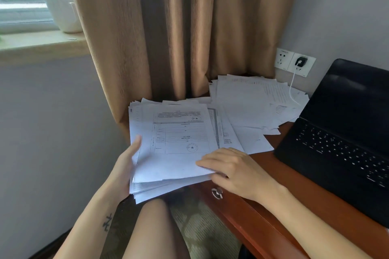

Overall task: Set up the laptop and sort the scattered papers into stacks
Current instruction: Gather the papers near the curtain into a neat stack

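1. The stack of papers (174,153) lies at the left end of the worktop (273,206). Its near left part juts past the wooden edge, over the person's leg (153,227).
2. The left hand (126,164) has its grip closed on the stack's left edge, thumb on top and fingers hidden beneath.
3. The right hand (233,170) lies with fingers nearly straight on the near right corner of the top sheet (179,132). Whether its grip pinches that corner or only presses it, I cannot tell.
4. The stack's sheets are fanned unevenly, their edges showing at the left and near sides.
5. A looser spread of papers (248,101) covers the far corner, overlapping the stack's right side. The wood under both is hidden.
6. The laptop (341,132) stands open at the right with a dark screen, cut off by the frame edge. A bare wedge of wood runs between it and the papers, widening toward the near edge.
7. A white cable (291,88) drops from a plug (301,61) in the wall socket (294,62) across the far papers. Its end is hidden behind the laptop.
8. The curtain (168,27) hangs right behind the papers, touching the worktop's far left corner.
9. A drawer handle (217,193) shows under the near edge, just below the right hand.
10. Print on the sheets is too small to read.
11. A blurred white cup (61,12) sits on the windowsill (37,44), well apart at the far left.
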